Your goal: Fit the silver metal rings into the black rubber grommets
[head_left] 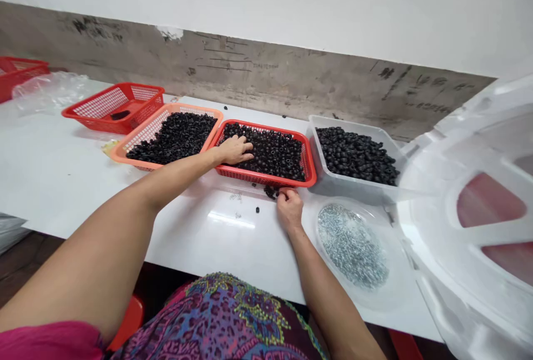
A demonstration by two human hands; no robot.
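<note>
My left hand point(235, 150) reaches into a red basket point(306, 167) full of small black ring-shaped parts point(277, 155), fingers spread flat on the pile. My right hand point(288, 208) rests on the white table point(62, 171) just in front of that basket, fingers curled and pinched on a small cluster of black parts point(271, 191). A single loose black part point(257, 210) lies on the table to the left of my right hand.
An orange basket point(137, 143) of black parts stands left, and a red basket point(114, 106) further left. A clear tub point(356, 155) of black parts sits right. A clear dish point(352, 244) holds small silvery pieces. A large white moulded object point(478, 210) fills the right.
</note>
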